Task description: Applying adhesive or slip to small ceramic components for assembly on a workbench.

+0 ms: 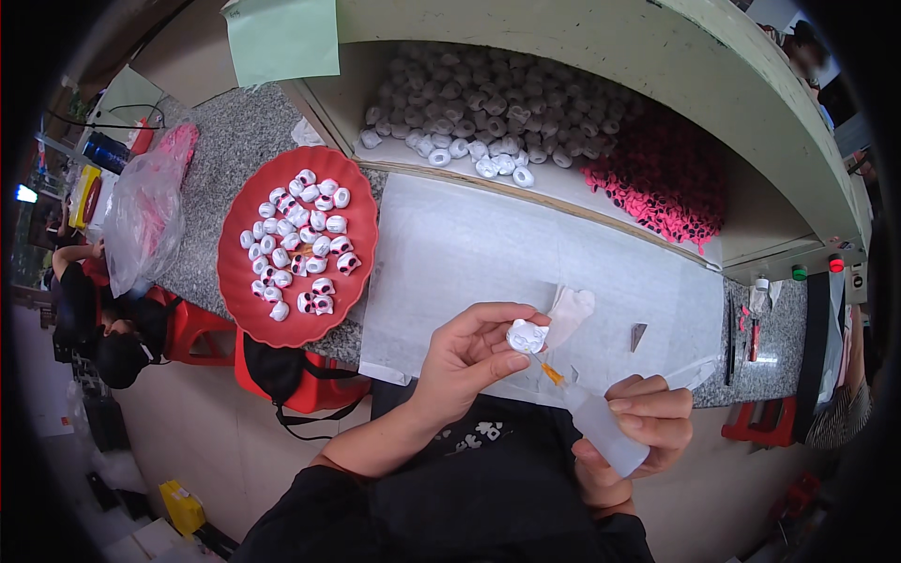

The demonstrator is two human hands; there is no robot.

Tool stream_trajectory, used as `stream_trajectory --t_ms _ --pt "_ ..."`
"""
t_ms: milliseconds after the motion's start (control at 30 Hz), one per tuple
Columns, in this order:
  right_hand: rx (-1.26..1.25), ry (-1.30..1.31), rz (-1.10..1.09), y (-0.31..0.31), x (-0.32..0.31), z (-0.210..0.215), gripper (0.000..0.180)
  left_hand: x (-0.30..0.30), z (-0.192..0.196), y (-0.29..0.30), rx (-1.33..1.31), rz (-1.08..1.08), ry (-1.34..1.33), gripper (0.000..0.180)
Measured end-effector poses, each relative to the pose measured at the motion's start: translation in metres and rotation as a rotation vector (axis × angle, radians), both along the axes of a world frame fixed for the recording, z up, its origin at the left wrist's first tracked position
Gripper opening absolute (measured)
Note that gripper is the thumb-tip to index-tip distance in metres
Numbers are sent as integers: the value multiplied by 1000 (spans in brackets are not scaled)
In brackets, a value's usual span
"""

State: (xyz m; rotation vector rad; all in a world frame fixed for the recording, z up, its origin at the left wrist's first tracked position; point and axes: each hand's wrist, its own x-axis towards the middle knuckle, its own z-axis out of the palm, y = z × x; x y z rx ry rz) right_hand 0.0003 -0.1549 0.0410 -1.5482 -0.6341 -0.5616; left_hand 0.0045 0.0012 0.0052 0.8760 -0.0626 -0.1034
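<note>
Between the thumb and fingers of my left hand (476, 355) is a small white animal-head piece (526, 336) with two pointed ears. My right hand (648, 422) is wrapped round a translucent squeeze bottle (608, 433), tilted up toward the left. Its orange needle tip (552, 373) points at the lower edge of the white piece; whether the thin needle touches it I cannot tell. Just beyond my left fingertips, a crumpled white cloth or tissue (570, 312) lies on the white paper sheet (450, 253).
A red scalloped plate (236, 281) at left holds several white pieces, some with pink and black parts. On the shelf ahead are heaps of white pieces (488, 103) and pink-and-black parts (657, 188). A metal triangle (638, 336) lies right. Another person (122, 347) sits far left.
</note>
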Motion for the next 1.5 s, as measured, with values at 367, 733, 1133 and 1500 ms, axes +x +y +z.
stream_trajectory --t_ms 367,733,1133,1500 --pt "-57 -67 -29 0 2 0 39 1 0 0 -10 10 3 37" --pt "-14 -66 -31 3 4 -2 39 1 1 0 29 27 -31 36" --pt "-19 -39 -40 8 1 -5 41 0 0 2 260 75 -179 33" --pt "-75 -70 -24 -1 8 -2 40 5 -2 3 269 95 -207 33"
